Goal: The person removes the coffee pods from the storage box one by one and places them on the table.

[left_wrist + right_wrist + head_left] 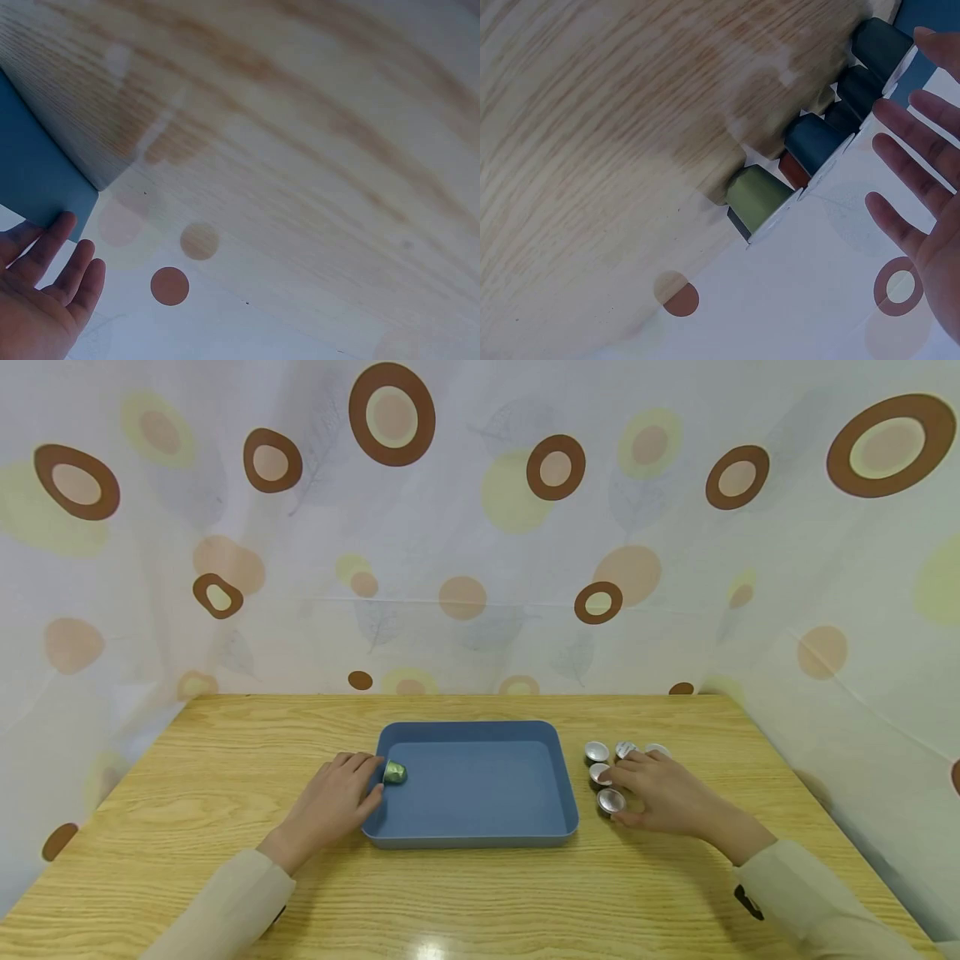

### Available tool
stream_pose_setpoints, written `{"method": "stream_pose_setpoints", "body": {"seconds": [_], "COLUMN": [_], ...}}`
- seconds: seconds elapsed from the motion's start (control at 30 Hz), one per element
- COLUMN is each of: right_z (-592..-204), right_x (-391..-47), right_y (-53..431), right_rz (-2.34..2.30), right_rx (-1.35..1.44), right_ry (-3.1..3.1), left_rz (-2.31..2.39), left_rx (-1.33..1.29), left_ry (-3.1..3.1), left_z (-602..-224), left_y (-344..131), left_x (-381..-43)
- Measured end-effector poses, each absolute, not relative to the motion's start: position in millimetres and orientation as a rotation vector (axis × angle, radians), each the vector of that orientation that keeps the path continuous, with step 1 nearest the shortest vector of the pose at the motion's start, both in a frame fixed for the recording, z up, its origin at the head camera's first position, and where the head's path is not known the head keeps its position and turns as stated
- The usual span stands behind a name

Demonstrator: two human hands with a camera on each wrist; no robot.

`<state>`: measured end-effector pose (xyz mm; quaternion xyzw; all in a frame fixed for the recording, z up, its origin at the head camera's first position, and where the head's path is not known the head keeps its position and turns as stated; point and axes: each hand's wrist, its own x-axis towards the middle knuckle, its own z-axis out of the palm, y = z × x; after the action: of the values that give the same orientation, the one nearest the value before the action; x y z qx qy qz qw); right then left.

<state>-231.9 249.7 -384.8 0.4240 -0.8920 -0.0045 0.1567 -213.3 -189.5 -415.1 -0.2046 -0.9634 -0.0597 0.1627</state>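
Observation:
A blue rectangular tray (480, 841) lies on the table, with one green coffee capsule (395, 772) tipped on its side near the tray's left wall. My left hand (337, 793) rests at the left rim, fingers extended, close to that capsule. In the left wrist view its fingers (56, 232) touch the tray's edge. To the right of the tray, several coffee capsules (611, 802) stand lid down or lid up, silver lids showing from above. My right hand (667, 793) hovers over them with fingers spread, partly hiding some. The right wrist view shows a green capsule (757, 193) and a dark blue capsule (819, 142).
The wooden table (465, 902) reaches back to a pale curtain (465, 527) printed with brown and yellow circles, which also hangs along both sides. A black item (748, 902) shows under the right sleeve.

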Motion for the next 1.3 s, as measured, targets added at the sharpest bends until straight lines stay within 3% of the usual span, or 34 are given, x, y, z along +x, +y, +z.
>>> {"method": "stream_pose_setpoints", "body": {"seconds": [1.3], "right_z": [-372], "right_x": [-261], "right_y": [195], "right_rz": [0.044], "right_rx": [1.328], "right_ry": [-2.482], "left_rz": [-0.159], "left_rx": [-0.565], "left_ry": [-2.761], "left_z": [-414], "left_y": [-189], "left_x": [-213]}}
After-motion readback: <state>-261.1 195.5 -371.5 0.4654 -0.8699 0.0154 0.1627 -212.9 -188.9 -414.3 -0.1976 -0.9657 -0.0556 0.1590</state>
